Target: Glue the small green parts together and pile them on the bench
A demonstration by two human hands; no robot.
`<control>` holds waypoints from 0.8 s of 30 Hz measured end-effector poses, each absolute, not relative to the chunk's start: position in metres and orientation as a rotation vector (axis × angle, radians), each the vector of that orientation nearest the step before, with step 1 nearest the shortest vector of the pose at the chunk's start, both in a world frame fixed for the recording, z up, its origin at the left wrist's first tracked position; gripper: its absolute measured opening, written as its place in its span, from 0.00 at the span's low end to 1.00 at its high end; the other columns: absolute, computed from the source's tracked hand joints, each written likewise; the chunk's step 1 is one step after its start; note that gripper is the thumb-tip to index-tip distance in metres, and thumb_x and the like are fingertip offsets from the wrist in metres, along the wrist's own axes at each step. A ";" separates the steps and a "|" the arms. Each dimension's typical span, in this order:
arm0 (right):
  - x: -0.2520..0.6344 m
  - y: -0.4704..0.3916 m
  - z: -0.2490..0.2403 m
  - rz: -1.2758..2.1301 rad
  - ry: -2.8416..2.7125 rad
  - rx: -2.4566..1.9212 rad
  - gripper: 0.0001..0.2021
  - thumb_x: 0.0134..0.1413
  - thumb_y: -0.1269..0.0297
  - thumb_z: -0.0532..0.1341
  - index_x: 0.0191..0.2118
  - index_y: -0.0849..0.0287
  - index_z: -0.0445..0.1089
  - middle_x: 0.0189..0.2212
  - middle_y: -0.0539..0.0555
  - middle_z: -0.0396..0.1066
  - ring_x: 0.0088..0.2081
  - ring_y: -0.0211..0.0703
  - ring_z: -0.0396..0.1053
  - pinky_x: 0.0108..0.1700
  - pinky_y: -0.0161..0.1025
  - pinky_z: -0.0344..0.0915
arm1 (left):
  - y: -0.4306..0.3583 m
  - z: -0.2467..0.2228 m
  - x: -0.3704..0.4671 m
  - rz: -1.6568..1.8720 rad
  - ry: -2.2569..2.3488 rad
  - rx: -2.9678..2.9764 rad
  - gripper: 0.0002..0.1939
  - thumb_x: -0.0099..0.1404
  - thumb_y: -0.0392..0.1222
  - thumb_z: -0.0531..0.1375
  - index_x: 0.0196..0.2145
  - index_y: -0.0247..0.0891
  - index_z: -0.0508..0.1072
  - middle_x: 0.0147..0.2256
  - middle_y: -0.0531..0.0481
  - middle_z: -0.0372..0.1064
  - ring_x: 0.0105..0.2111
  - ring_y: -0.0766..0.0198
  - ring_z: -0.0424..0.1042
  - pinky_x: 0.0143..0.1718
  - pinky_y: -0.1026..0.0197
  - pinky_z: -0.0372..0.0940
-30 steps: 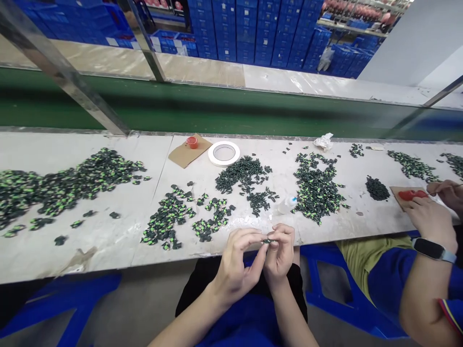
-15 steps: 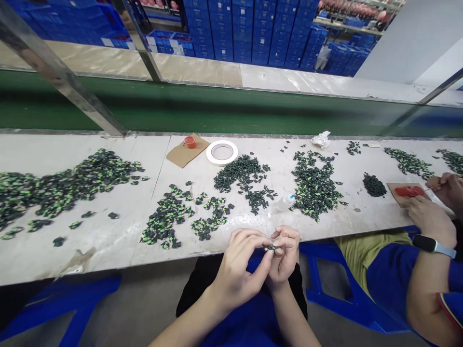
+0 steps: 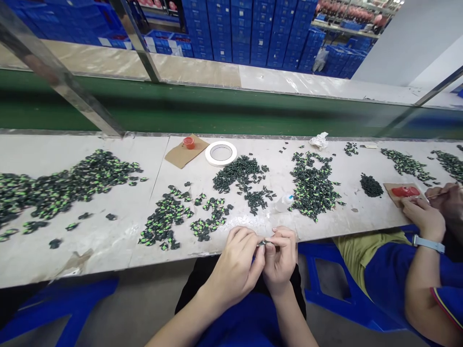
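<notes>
A small dark green piece is pinched between my two hands, just off the table's front edge. My left hand grips its left end between thumb and fingers. On the other end, my right hand closes with thumb and fingertips; the fingers cover most of the piece. Just beyond my hands lie a pile of black and bright-green pieces and a heap of plain dark green pieces. A small clear bottle with a blue tip stands beyond my right hand.
White tape roll and a red cup on cardboard are at the back. More two-tone pieces lie left and right. A co-worker's hand works at the right by red paste. Blue stools flank me.
My hands have drawn closer together around the small piece, and the right hand has shifted slightly left. The co-worker's wrist has turned. The view has shifted a little.
</notes>
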State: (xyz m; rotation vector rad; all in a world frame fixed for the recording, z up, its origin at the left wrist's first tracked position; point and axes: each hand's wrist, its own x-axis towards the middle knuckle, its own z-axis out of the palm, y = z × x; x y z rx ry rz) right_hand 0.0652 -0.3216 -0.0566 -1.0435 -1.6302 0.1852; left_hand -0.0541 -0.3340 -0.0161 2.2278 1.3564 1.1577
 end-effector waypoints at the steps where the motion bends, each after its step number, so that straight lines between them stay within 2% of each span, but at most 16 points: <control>1: 0.066 -0.322 -0.054 0.224 -1.653 -1.039 0.06 0.63 0.68 0.52 0.36 0.57 0.64 0.29 0.52 0.61 0.35 0.44 0.65 0.35 0.43 0.67 | -0.334 -0.017 -0.054 1.156 1.358 2.219 0.10 0.67 0.31 0.47 0.32 0.37 0.64 0.27 0.49 0.66 0.29 0.62 0.65 0.34 0.57 0.63; 4: 0.072 -0.321 -0.045 0.348 -1.733 -1.000 0.06 0.59 0.73 0.53 0.38 0.57 0.65 0.31 0.53 0.65 0.35 0.44 0.67 0.34 0.43 0.68 | -0.332 -0.019 -0.056 1.145 1.355 2.215 0.10 0.68 0.32 0.46 0.32 0.38 0.64 0.26 0.50 0.65 0.29 0.61 0.65 0.34 0.57 0.63; 9: 0.081 -0.318 -0.035 0.406 -1.842 -0.927 0.09 0.57 0.76 0.54 0.40 0.57 0.65 0.32 0.54 0.69 0.36 0.43 0.68 0.37 0.43 0.69 | -0.328 -0.021 -0.062 1.124 1.303 2.251 0.10 0.68 0.31 0.46 0.32 0.38 0.64 0.26 0.51 0.65 0.29 0.62 0.65 0.39 0.56 0.61; 20: 0.089 -0.314 -0.045 0.459 -1.895 -1.088 0.05 0.60 0.74 0.54 0.38 0.58 0.64 0.34 0.55 0.67 0.37 0.42 0.68 0.35 0.38 0.68 | -0.319 -0.035 -0.051 0.987 1.280 1.833 0.14 0.70 0.37 0.46 0.29 0.40 0.66 0.27 0.51 0.69 0.30 0.62 0.68 0.39 0.57 0.62; 22: 0.094 -0.314 -0.050 0.469 -1.880 -1.149 0.05 0.60 0.73 0.54 0.38 0.58 0.65 0.35 0.55 0.68 0.38 0.42 0.68 0.35 0.38 0.68 | -0.317 -0.038 -0.048 0.931 1.278 1.820 0.13 0.70 0.38 0.46 0.32 0.40 0.69 0.30 0.50 0.72 0.34 0.61 0.70 0.42 0.55 0.62; 24: 0.105 -0.310 -0.056 0.467 -1.853 -1.217 0.05 0.61 0.71 0.54 0.39 0.58 0.66 0.36 0.56 0.68 0.39 0.43 0.68 0.36 0.39 0.68 | -0.315 -0.040 -0.050 0.892 1.319 1.867 0.11 0.70 0.40 0.48 0.40 0.40 0.71 0.34 0.49 0.74 0.38 0.59 0.71 0.45 0.52 0.61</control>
